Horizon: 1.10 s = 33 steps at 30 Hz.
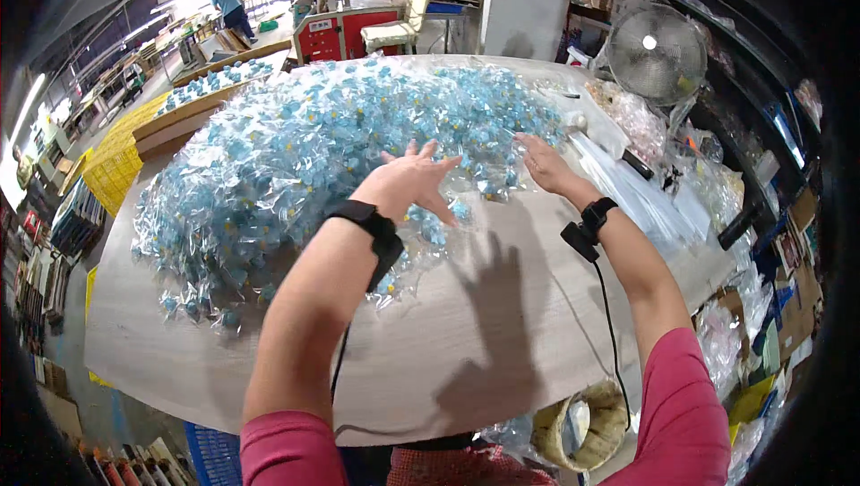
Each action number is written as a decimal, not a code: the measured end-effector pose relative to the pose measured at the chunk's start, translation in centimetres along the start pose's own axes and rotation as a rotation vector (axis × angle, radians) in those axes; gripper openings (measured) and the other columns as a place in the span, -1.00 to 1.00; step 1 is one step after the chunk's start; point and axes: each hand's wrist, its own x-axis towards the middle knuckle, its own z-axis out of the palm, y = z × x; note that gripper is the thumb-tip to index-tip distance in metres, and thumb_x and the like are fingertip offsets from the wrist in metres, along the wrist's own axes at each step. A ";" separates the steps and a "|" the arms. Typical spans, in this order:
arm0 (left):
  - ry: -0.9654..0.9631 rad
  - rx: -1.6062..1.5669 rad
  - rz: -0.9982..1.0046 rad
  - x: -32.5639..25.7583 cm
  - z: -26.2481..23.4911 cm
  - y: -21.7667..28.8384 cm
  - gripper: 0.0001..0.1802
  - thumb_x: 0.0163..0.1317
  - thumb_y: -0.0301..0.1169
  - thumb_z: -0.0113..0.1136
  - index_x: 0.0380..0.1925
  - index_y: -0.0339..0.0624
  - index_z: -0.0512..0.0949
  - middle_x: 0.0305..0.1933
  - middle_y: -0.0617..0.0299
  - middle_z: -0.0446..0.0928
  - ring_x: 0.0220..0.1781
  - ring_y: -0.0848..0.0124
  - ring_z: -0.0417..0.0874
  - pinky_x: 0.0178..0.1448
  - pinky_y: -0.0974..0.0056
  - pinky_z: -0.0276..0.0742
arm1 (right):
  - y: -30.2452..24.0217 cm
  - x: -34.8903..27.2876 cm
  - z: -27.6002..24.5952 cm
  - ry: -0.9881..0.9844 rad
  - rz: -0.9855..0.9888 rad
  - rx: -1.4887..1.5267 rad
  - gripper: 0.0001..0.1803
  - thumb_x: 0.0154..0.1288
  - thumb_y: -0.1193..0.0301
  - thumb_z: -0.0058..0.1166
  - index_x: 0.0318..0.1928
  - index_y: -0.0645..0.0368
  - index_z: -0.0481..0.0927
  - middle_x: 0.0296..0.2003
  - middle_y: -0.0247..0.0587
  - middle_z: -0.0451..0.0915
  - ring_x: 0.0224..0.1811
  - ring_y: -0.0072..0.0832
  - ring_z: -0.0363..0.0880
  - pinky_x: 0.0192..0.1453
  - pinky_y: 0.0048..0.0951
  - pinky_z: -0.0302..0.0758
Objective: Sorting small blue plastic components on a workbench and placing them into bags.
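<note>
A large heap of small clear plastic bags with light-blue pieces and yellow spots inside (287, 141) covers the far and left part of the table (385, 369). Over the heap's near edge, my left hand (410, 180) has its fingers spread and holds nothing. A few loose bags (433, 224) lie just below it. My right hand (548, 167) is at the heap's right edge, its fingers stretched toward the bags. Whether its fingertips touch them I cannot tell. A black band with a small black box is on each wrist.
Flat clear plastic sleeves (640, 190) lie on the table's right side, with a round metal fan (657, 54) behind. A bin (582, 428) stands below the near edge. Loose plastic crowds the right. People (231, 9) work far back.
</note>
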 end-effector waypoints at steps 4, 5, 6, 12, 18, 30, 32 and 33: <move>0.069 -0.103 -0.052 6.5 4.5 -1.7 0.53 -0.54 0.36 0.55 0.52 0.31 -0.07 0.61 -0.10 -0.28 0.57 -0.34 -0.28 0.29 -0.74 -0.16 | -6.2 8.2 2.6 -0.332 0.279 -0.178 -0.41 0.51 0.20 -0.26 0.50 -0.20 0.05 0.51 -0.06 0.01 0.51 0.16 -0.02 0.52 0.17 0.04; 0.102 -0.165 -0.007 7.9 5.6 -1.0 0.54 -0.54 0.38 0.53 0.52 0.31 -0.07 0.61 -0.11 -0.27 0.56 -0.36 -0.27 0.30 -0.72 -0.11 | -4.0 8.7 4.2 -0.349 0.264 -0.193 -0.39 0.51 0.06 -0.25 0.50 -0.40 0.02 0.53 -0.02 -0.07 0.50 0.29 -0.07 0.48 0.27 0.04; 0.132 -0.228 0.041 9.3 6.6 -0.3 0.54 -0.55 0.40 0.52 0.52 0.30 -0.07 0.60 -0.13 -0.26 0.56 -0.38 -0.27 0.30 -0.69 -0.07 | -1.4 8.5 5.0 -0.355 0.273 -0.206 -0.39 0.51 0.06 -0.25 0.50 -0.40 0.02 0.53 -0.02 -0.07 0.50 0.29 -0.07 0.48 0.27 0.04; 0.143 -0.098 0.003 8.6 8.4 -0.4 0.32 -0.38 0.43 0.42 0.47 0.24 0.15 0.55 -0.10 0.00 0.57 -0.33 -0.24 0.45 -0.34 0.15 | -2.2 4.2 5.6 -0.335 0.147 -0.007 -0.25 0.39 -0.17 -0.13 0.51 -0.34 0.06 0.45 0.28 0.06 0.46 0.25 0.07 0.53 0.10 -0.01; 0.067 -0.093 0.137 4.6 8.1 3.9 0.12 -0.20 0.31 0.41 0.42 0.31 0.22 0.51 0.05 0.16 0.58 -0.15 -0.07 0.45 -0.31 0.19 | -5.6 -4.0 2.4 -0.450 0.166 -0.186 -0.28 0.45 -0.18 -0.31 0.53 -0.31 0.00 0.49 0.08 0.04 0.50 0.18 0.01 0.54 0.06 0.04; -0.112 0.001 0.169 -4.7 6.5 11.8 -0.27 0.09 0.36 0.17 0.16 0.22 0.54 0.39 -0.04 0.27 0.48 -0.05 0.21 0.46 -0.41 -0.02 | -9.2 -19.7 -4.0 -0.183 0.131 0.527 -0.47 0.45 0.36 -0.01 0.39 -0.05 0.32 0.40 -0.05 0.28 0.44 -0.11 0.24 0.46 -0.16 0.24; 0.077 -0.030 0.124 -5.2 6.5 13.3 -0.22 0.09 0.40 0.14 0.18 0.20 0.53 0.41 -0.04 0.25 0.49 -0.10 0.17 0.45 -0.49 -0.13 | -10.0 -21.1 -5.0 -0.090 0.131 0.590 -0.52 0.47 0.39 -0.02 0.36 -0.01 0.37 0.33 -0.08 0.39 0.38 -0.17 0.35 0.39 -0.24 0.34; 0.134 -0.048 0.133 -5.5 6.9 14.2 -0.13 0.07 0.44 0.11 0.30 0.23 0.42 0.49 -0.05 0.13 0.53 -0.15 0.06 0.46 -0.49 -0.15 | -10.1 -21.7 -5.4 -0.012 0.159 0.629 -0.53 0.46 0.41 -0.01 0.34 0.01 0.39 0.27 -0.09 0.45 0.32 -0.22 0.42 0.36 -0.25 0.38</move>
